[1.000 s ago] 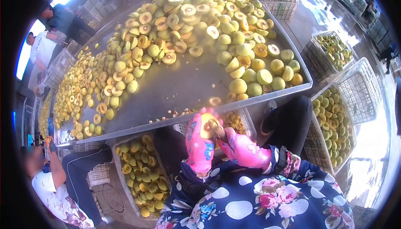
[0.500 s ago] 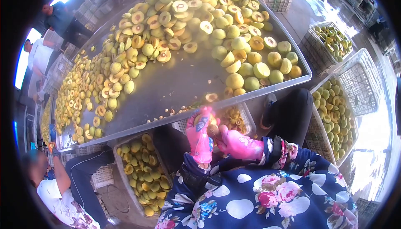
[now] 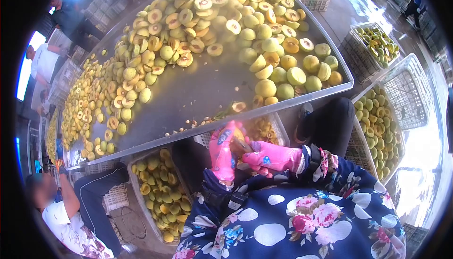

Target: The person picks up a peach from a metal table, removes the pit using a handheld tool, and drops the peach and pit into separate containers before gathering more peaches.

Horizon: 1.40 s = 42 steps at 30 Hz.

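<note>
Both hands wear pink gloves and meet just below the near rim of the metal table [image 3: 283,105]. My left hand [image 3: 223,151] is wrapped round a yellow-green fruit [image 3: 239,134]. Close beside it, my right hand [image 3: 273,156] is closed, its fingertips at a brownish thing [image 3: 241,146] against the fruit; whether that is a tool or part of the fruit is hard to tell. Under the hands, a crate holds yellow fruit pieces [image 3: 264,131]. Halved fruits [image 3: 203,4] with brown centres are heaped on the table, and a cut half [image 3: 239,106] lies near the rim.
A crate of fruit halves [image 3: 163,197] stands at the lower left, another [image 3: 375,131] at the right, with an empty-looking white crate [image 3: 409,91] beside it. A seated co-worker [image 3: 71,216] is at the left. Other people stand behind the table.
My left hand has turned slightly, showing more of the fruit. My right hand has shifted a little, its fingers now lower and nearer the fruit's underside. A person has come into view at the far right.
</note>
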Motion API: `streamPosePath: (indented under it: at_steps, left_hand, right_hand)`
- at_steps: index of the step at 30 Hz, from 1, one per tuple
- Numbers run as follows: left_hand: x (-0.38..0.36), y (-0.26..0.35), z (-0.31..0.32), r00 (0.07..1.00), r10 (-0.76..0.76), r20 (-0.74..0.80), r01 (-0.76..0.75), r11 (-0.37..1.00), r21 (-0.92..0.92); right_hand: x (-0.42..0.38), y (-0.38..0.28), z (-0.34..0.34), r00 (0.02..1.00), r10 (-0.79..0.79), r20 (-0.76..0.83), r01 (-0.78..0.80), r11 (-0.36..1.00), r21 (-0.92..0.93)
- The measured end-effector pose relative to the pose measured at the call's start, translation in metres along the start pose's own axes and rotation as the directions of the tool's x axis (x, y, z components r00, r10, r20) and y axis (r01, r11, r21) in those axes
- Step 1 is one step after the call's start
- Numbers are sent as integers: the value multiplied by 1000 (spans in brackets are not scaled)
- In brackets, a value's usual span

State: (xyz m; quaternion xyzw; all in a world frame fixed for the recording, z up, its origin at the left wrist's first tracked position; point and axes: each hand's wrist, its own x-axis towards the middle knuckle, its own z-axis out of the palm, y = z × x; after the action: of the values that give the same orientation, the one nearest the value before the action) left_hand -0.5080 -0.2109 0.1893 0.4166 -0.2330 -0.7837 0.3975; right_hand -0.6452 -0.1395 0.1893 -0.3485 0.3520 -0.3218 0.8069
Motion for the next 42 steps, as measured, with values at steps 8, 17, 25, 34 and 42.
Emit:
streamPosePath:
  at_steps: [8,17,25,34,42]
  left_hand:
    - [1,-6,-8,999,50,-18,-51,998,-29]
    - [9,-11,-19,1000,-8,-25,11,996,84]
    - [-1,-14,4,996,78,-47,-85,982,-171]
    - [1,-14,1,939,323,119,-316,946,-75]
    - [11,-16,-14,980,163,-118,-190,941,-280]
  right_hand:
    - [6,-2,6,988,77,-138,-106,969,-223]
    - [5,-9,1,977,189,-93,-201,970,-137]
    - [7,8,5,987,94,130,-149,839,524]
    - [12,25,6,935,-102,339,-218,590,778]
    - [5,4,20,999,45,-23,-25,842,540]
